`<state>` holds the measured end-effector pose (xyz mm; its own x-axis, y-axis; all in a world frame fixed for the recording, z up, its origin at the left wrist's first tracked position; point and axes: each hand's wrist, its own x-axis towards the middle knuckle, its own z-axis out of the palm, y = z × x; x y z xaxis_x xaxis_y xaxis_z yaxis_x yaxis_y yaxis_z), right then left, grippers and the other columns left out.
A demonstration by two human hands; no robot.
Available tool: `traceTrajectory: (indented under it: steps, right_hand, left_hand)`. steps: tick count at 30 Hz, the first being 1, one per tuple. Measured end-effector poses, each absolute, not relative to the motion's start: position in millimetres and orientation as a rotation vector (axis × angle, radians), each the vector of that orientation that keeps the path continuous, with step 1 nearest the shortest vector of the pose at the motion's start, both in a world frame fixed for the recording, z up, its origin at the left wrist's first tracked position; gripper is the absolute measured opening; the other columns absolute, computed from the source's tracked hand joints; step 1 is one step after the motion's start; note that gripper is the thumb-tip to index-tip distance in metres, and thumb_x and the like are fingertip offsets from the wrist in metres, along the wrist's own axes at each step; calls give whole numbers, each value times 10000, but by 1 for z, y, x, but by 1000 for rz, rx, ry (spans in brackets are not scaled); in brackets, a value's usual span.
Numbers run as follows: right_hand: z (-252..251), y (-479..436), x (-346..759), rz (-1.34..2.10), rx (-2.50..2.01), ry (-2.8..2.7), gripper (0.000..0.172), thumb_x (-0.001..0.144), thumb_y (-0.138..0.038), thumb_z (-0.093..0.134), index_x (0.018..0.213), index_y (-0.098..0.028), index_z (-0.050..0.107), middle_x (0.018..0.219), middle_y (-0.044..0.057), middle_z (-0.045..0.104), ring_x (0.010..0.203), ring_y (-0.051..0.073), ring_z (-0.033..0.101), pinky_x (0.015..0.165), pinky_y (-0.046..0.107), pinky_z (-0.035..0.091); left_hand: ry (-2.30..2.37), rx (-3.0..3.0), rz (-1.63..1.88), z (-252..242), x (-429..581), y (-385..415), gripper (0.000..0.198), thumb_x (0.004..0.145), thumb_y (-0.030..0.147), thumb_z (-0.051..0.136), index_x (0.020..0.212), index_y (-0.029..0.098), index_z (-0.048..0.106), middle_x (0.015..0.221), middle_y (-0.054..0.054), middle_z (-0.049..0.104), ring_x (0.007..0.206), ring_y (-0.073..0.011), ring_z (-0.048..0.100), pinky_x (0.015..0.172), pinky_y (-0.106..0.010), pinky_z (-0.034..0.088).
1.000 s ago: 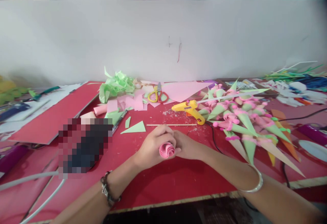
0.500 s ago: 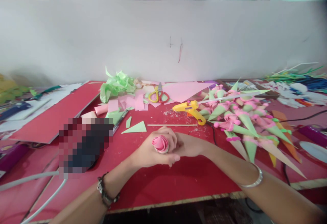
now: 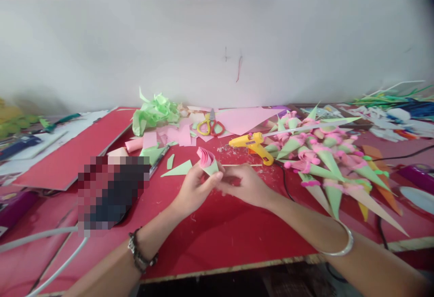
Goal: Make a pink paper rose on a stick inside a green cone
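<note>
My left hand (image 3: pixel 192 192) is closed around a paper rose (image 3: pixel 209 161), a pink rolled bloom in a pale green paper cone. The bloom points up and leans to the left. My right hand (image 3: pixel 250 186) meets it from the right, its curled fingers at the lower end of the cone; that end and some fingertips are hidden. Just beyond the hands lie a thin wooden stick (image 3: pixel 246 165), partly covered, and a green paper triangle (image 3: pixel 178 169). A yellow glue gun (image 3: pixel 252 144) with a long clear glue stick rests behind my right hand.
Many finished paper roses (image 3: pixel 325 152) are heaped at the right. Scissors (image 3: pixel 210 125) lie on pink paper (image 3: pixel 247 120) at the back, beside crumpled green paper (image 3: pixel 156 114). A utility knife (image 3: pixel 159 159) is at the left. A black cord (image 3: pixel 285 181) trails behind my right forearm.
The paper rose has tilted from facing me to pointing up and left, so its green cone now shows. My hands have moved slightly forward, and the right hand has drawn a little to the right.
</note>
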<state>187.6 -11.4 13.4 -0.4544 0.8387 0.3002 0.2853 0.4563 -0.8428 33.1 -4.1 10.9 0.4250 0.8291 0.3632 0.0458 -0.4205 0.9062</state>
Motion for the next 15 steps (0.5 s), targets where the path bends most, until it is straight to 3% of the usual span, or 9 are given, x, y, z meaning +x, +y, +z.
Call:
traceTrajectory:
  steps: [4, 7, 11, 15]
  right_hand:
    - [16, -12, 191, 554, -920, -1815, 121, 796, -254, 483, 842, -178, 565, 727, 16, 608, 627, 116, 569, 583, 234, 470]
    - [19, -12, 194, 326, -834, -1812, 210, 803, -196, 469, 1003, -220, 532, 901, 38, 595, 755, 135, 572, 688, 280, 482]
    - [21, -12, 194, 221, -749, -1931, 253, 821, -158, 435, 1038, -239, 536, 962, 44, 582, 904, 156, 546, 800, 323, 454]
    - [19, -12, 192, 245, -753, -1917, 248, 822, -147, 435, 1033, -223, 540, 946, 46, 593, 902, 151, 547, 805, 316, 448]
  left_hand:
    - [777, 1711, 1041, 13, 30, -2, 379, 782, 498, 408, 682, 137, 468, 603, 14, 478, 532, -81, 422, 524, -212, 363]
    - [694, 1695, 892, 11, 31, -2, 433, 800, 521, 349, 639, 134, 457, 550, 10, 477, 462, -67, 384, 469, -205, 322]
    - [594, 1679, 810, 7, 33, -3, 440, 812, 520, 321, 629, 139, 441, 505, 9, 480, 423, -65, 376, 438, -203, 304]
    - [562, 1640, 849, 5, 34, -3, 422, 818, 516, 315, 629, 150, 407, 449, 40, 426, 396, -56, 344, 430, -200, 279]
